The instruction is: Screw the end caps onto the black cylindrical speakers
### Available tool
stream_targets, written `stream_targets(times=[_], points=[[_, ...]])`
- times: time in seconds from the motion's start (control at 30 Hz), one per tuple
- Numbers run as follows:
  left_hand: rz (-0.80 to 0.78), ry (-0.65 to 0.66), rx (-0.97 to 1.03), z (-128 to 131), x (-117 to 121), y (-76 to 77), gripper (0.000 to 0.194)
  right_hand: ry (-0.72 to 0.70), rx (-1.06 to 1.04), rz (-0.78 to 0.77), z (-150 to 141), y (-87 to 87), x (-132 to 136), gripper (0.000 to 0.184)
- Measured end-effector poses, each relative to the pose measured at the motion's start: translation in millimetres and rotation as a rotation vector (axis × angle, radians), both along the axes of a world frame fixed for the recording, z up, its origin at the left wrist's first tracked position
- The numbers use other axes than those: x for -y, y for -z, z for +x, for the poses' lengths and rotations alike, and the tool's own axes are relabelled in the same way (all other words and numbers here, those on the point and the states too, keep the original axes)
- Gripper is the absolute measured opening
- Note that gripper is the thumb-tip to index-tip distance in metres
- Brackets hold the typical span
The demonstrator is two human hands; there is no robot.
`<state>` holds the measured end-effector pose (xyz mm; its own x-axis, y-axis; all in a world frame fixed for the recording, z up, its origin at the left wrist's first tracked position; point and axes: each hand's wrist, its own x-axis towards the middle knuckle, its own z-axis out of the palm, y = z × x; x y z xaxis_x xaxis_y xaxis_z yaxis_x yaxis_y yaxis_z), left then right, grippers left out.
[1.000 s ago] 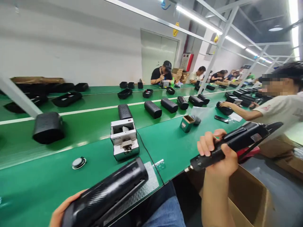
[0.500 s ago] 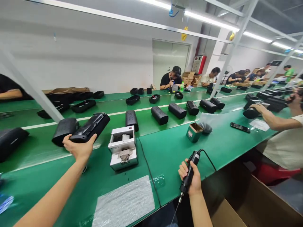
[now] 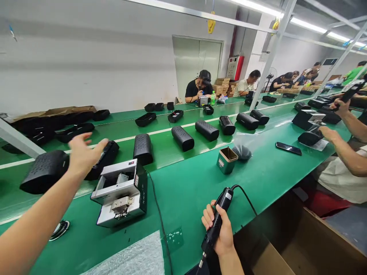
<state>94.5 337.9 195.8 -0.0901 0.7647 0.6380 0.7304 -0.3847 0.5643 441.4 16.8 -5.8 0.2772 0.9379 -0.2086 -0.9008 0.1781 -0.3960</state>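
Observation:
My left hand (image 3: 83, 154) is raised over the far side of the bench with its fingers spread, holding nothing. Partly hidden behind it, a black speaker-like housing (image 3: 110, 154) rests on the green line, and a similar housing with a dimpled face (image 3: 43, 172) sits to its left. Wrapped around a black corded electric screwdriver (image 3: 219, 217) is my right hand (image 3: 225, 235), near the bench's front edge. The screwdriver's bit points down. Between my hands stands a white-and-black box-shaped machine (image 3: 122, 193), which looks like a screw feeder.
A green square tin (image 3: 227, 160) stands beside a clear bag of dark parts (image 3: 243, 151). Bubble wrap (image 3: 134, 256) and a round metal-rimmed part (image 3: 60, 230) lie nearby. Several black housings (image 3: 207, 130) line the belt. A phone (image 3: 288, 148), a cardboard box (image 3: 323, 236) and a co-worker's hands are rightward.
My left hand has let go of the black housing, which now lies on the line, and has opened above it. My right hand still grips the screwdriver. The view has shifted rightward.

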Motion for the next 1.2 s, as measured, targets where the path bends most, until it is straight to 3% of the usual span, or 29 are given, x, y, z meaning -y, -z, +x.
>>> stream_targets(times=[0.07,0.1,0.23,0.3,0.37,0.53,0.67,0.77,0.9,1.03,1.1,1.2], points=[[-0.212,0.155,-0.019,64,-12,-13.7,0.074,-0.005,-0.014,-0.009,1,-0.1,-1,0.043],[-0.324,0.227,-0.021,102,-19,-12.0,0.068,-0.005,-0.018,-0.013,1,0.0,-2,0.043],[-0.789,0.288,0.098,250,-44,29.9,0.042,0.008,-0.012,-0.016,1,1.9,-3,0.047],[-0.923,0.25,0.202,299,-50,50.6,0.042,0.026,0.001,-0.013,-1,3.3,-4,0.05],[-0.998,0.221,0.307,326,-53,61.6,0.044,0.041,0.016,-0.008,-2,4.7,-6,0.053],[-1.1,0.257,0.519,343,-55,62.2,0.044,0.03,0.043,0.007,-2,5.8,-13,0.056],[-1.139,0.309,0.612,339,-36,65.2,0.044,0.009,0.034,0.033,0,7.4,-14,0.055],[-1.154,0.366,0.615,325,-1,72.6,0.043,0.005,0.014,0.074,1,12.9,-13,0.049],[-1.204,0.453,0.535,307,69,83.6,0.042,0.005,0.009,0.139,2,25.3,-9,0.03],[-1.274,0.513,0.427,310,132,99.2,0.041,0.002,0.023,0.194,4,37.0,-6,0.027],[-1.297,0.536,0.369,318,148,104.5,0.041,0.018,0.028,0.212,3,40.8,-5,0.027],[-1.334,0.554,0.24,326,149,103.9,0.04,0.052,0.025,0.22,1,41.6,-1,0.027]])
